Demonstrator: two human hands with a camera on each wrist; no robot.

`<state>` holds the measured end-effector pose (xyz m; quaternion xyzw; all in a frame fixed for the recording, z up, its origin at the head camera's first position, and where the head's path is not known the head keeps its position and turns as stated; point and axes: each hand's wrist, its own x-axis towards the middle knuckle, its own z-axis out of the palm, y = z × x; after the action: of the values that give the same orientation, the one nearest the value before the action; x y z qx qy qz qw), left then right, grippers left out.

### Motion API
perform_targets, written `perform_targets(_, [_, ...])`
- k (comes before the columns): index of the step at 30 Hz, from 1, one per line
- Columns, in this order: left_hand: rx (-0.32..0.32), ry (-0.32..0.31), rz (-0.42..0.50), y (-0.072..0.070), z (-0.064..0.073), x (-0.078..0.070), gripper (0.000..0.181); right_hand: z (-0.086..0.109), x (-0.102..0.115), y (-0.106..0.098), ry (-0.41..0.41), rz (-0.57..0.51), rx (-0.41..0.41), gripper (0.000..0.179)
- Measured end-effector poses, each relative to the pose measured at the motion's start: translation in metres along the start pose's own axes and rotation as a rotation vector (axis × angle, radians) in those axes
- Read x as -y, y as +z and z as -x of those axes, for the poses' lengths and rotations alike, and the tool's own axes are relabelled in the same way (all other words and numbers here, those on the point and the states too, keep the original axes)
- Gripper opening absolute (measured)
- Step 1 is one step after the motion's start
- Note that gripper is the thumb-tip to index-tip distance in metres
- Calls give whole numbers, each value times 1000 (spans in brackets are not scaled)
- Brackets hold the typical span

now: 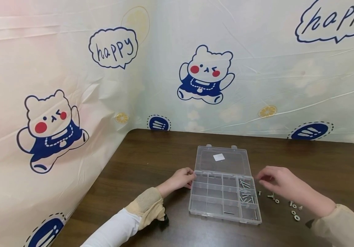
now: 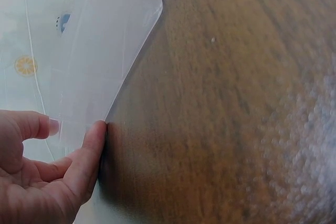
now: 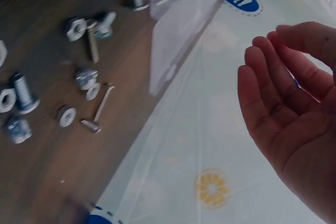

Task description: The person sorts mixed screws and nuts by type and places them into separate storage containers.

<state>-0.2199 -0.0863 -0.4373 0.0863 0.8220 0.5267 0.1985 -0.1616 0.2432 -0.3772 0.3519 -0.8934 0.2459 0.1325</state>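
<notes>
A clear plastic compartment box [image 1: 215, 196] lies on the table with its lid [image 1: 235, 162] folded back. My left hand [image 1: 181, 178] pinches the box's left side near the hinge, thumb and finger at the wall [image 2: 84, 93] in the left wrist view. Bolts and screws [image 1: 247, 197] lie in the right-hand compartments, and a single screw [image 1: 229, 212] is in the front row. Beside the box's right edge, my right hand [image 1: 277, 178] hovers with loosely bent fingers; in the right wrist view the hand [image 3: 294, 87] shows nothing between thumb and fingers.
Loose bolts [image 3: 23, 93], a long screw [image 3: 103, 103] and several nuts [image 1: 297, 218] are scattered on the brown wooden table [image 1: 161, 147] right of the box. A printed cloth [image 1: 158, 68] hangs behind the table and along its left side.
</notes>
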Motion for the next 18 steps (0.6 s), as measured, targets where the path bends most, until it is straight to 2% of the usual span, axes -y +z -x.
perform_targets(8, [-4, 6, 0, 0, -1, 2, 21, 8, -14, 1, 141, 13, 149, 18])
perform_targets(18, [-15, -1, -16, 0, 1, -1, 21, 17, -24, 7, 277, 14, 275, 23])
